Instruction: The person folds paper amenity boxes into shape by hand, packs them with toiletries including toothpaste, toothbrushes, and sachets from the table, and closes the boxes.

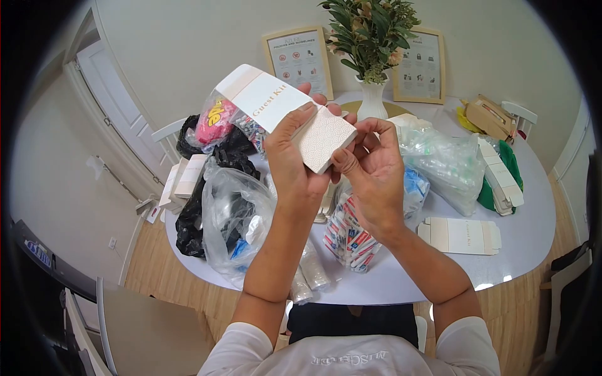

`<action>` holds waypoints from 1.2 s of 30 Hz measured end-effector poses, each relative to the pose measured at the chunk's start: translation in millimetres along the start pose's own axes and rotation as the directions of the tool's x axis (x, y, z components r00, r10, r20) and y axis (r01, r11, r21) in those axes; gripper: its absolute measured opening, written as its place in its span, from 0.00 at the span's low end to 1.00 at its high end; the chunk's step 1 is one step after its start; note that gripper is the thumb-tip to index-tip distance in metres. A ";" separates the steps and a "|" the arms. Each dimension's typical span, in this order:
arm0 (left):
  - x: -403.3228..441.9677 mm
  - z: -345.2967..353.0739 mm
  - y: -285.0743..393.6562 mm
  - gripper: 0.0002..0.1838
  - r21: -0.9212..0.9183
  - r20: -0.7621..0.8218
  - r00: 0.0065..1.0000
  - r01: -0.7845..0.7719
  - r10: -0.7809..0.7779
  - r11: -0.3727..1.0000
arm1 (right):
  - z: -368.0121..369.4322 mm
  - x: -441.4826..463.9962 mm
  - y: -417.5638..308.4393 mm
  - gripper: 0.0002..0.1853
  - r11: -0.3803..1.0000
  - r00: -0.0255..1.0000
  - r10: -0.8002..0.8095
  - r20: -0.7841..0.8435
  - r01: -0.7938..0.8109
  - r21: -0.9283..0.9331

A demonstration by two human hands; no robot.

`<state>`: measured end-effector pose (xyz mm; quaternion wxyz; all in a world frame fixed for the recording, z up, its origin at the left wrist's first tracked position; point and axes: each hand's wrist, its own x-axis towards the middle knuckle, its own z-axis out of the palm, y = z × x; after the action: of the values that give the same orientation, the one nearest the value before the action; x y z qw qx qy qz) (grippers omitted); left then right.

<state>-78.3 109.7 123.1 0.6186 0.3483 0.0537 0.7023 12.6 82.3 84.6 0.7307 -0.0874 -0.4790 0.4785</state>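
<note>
My left hand (pixel 290 153) grips a white and beige cardboard box (pixel 327 136) lettered "Guest Kit", held tilted above the table. Its end nearer my right hand has an embossed pattern, while the far end reaches up to the left. My right hand (pixel 382 175) pinches that patterned end at its edge, thumb below and fingers curled above. Behind my forearms stand a clear bag of toothpaste tubes (pixel 351 235) and a clear plastic bag (pixel 229 207). A flattened "Guest Kit" box (pixel 461 235) lies to the right.
Clear-wrapped rolls (pixel 310 272) lie near the front edge of the white table (pixel 401 276). A bulging clear bag (pixel 445 163) and more boxes (pixel 500 178) sit at right. Folded boxes (pixel 188 175) rest left. A flower vase (pixel 372 100) and two framed signs (pixel 300 59) stand behind.
</note>
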 end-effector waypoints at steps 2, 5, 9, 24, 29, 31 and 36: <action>-0.1 0.3 -1.3 0.22 0.013 -0.017 1.000 -0.005 0.005 1.000 | 2.1 0.0 0.6 0.22 0.999 1.000 -0.028 0.003 0.028 -0.034; 2.9 -3.9 5.0 0.23 0.020 -0.024 0.999 0.027 -0.026 0.999 | 2.4 4.6 2.1 0.25 0.994 0.995 -0.054 0.089 0.062 -0.089; 6.7 -9.8 7.8 0.24 0.004 0.029 0.998 0.060 -0.060 0.998 | -2.7 6.4 4.2 0.30 0.987 0.986 -0.026 0.164 0.052 -0.153; -36.8 -35.4 46.1 0.32 0.228 0.269 0.960 0.013 -0.076 0.973 | -32.3 -27.2 -28.5 0.18 0.707 0.685 0.702 0.195 -0.703 -0.077; -72.5 -71.0 52.8 0.41 0.029 0.532 0.840 0.105 -0.104 0.994 | -19.2 -83.6 -13.2 0.16 0.105 0.256 0.831 0.494 -0.944 0.314; -96.5 -69.9 42.6 0.38 -0.310 0.472 0.880 0.226 -0.057 0.924 | -7.3 -110.3 -1.5 0.15 -0.060 0.177 0.817 0.549 -0.920 0.386; -122.7 -69.5 56.0 0.22 -0.303 0.299 0.932 0.294 -0.203 0.906 | -25.4 -124.6 -26.2 0.15 0.605 0.476 0.785 0.395 -0.724 -0.330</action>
<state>-164.5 10.4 47.4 0.7563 0.3147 -0.1070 0.5635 38.2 -20.7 9.8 0.2856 -0.2039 -0.5906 0.7267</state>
